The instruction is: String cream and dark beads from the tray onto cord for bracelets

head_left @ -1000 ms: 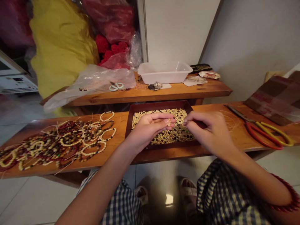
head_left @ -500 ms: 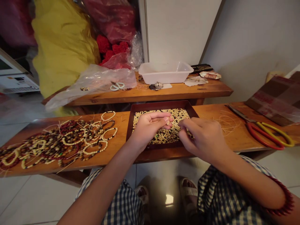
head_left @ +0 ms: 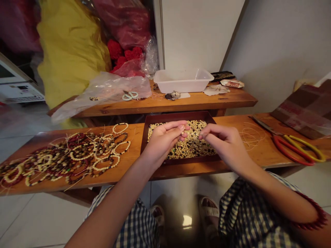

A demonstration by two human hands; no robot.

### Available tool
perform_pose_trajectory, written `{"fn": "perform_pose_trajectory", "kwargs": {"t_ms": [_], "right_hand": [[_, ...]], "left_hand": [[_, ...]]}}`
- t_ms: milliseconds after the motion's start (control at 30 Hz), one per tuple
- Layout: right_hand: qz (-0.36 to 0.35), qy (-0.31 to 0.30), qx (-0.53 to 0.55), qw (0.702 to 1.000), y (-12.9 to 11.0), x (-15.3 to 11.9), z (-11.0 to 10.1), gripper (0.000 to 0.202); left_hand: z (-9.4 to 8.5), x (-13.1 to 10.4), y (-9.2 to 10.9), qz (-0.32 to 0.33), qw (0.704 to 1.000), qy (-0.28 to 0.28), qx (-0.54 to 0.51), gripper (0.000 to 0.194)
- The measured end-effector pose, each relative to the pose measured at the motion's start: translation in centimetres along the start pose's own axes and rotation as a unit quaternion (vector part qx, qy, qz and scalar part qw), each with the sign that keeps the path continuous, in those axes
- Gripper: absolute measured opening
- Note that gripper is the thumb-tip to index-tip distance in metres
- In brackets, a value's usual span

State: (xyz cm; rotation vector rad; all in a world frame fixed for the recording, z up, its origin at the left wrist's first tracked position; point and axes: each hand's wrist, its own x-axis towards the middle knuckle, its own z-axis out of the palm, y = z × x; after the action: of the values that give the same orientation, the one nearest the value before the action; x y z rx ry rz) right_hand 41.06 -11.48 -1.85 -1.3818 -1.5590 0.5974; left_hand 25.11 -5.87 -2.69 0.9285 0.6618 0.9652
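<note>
Above a dark red tray (head_left: 143, 139) of loose beads (head_left: 192, 148), mostly cream with some dark ones, both hands are raised. My left hand (head_left: 165, 139) is closed, with small pale beads (head_left: 183, 132) showing at its thumb and fingertips; whether a cord runs through them I cannot tell. A short gap to the right, my right hand (head_left: 224, 137) is pinched, thumb against forefinger. What that pinch holds, if anything, is too small to make out. Finished-looking bead bracelets (head_left: 95, 148) with loose cord ends lie heaped on the bench to the left.
Scissors with red and yellow handles (head_left: 297, 146) lie right on the bench (head_left: 230, 122), beside a coil of thin cord (head_left: 252, 136). A taped cardboard box (head_left: 305, 108) stands behind them. The rear bench carries a white plastic tub (head_left: 183, 84) and small pale-handled scissors (head_left: 130, 95).
My right hand has turned and drawn slightly to the right, so its pinched fingertips now point left toward my left hand. The left hand stays nearly in place, its fingertips shifted a little.
</note>
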Motion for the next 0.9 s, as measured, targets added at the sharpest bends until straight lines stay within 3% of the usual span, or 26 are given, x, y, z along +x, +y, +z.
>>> {"fn": "perform_pose_trajectory", "kwargs": {"t_ms": [233,733,900], "right_hand": [[-0.047,0.007,-0.090,0.995,-0.34,-0.43,0.10,0.015],[-0.133,-0.017,-0.203,0.970,-0.42,-0.36,0.27,0.015],[-0.072,-0.050,-0.138,0.987,-0.26,-0.30,0.53,0.015]], "left_hand": [[0.17,-0.07,-0.36,0.048,0.998,0.018,0.048,0.018],[0.49,-0.14,-0.53,0.057,0.989,0.035,0.132,0.022],[0.26,0.00,-0.49,0.019,0.997,0.030,0.067,0.016]]}}
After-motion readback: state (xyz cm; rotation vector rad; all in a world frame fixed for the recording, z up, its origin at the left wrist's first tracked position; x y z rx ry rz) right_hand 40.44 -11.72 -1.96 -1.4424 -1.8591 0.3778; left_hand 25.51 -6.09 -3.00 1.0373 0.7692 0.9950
